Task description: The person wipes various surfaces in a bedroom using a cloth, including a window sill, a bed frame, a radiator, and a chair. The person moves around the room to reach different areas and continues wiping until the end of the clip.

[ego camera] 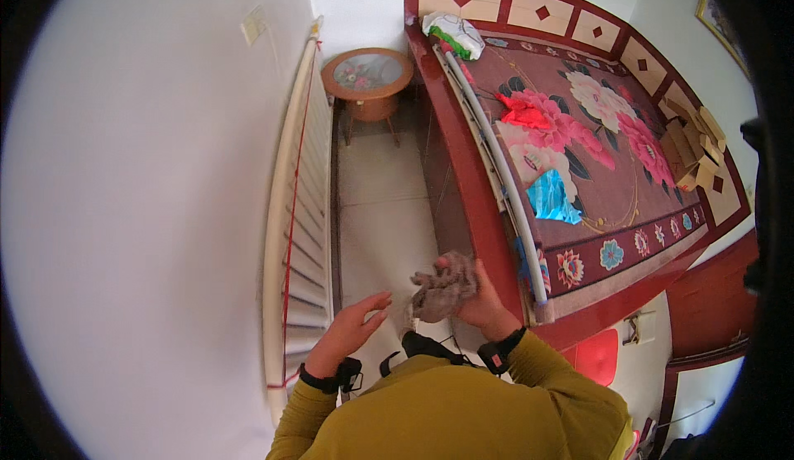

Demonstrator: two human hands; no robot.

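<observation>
A crumpled greyish-brown cloth (445, 289) is bunched up in my right hand (487, 302), in front of my body and above the tiled floor. Apart from the cloth, to its left, my left hand (353, 330) holds nothing, its thumb and fingers spread. On that side a white radiator (310, 237) runs along the wall, with a red cord (294, 212) stretched down its length. Close to my right hand is the dark red edge (490, 237) of a raised bed platform.
Along the platform's edge lie long grey poles (505, 175). A floral carpet (595, 168) bears a red cloth or bag (524, 113), a blue plastic bag (552, 198), a white plastic bag (462, 31) and an open cardboard box (688, 150). A round table (332, 74) stands at the aisle's far end.
</observation>
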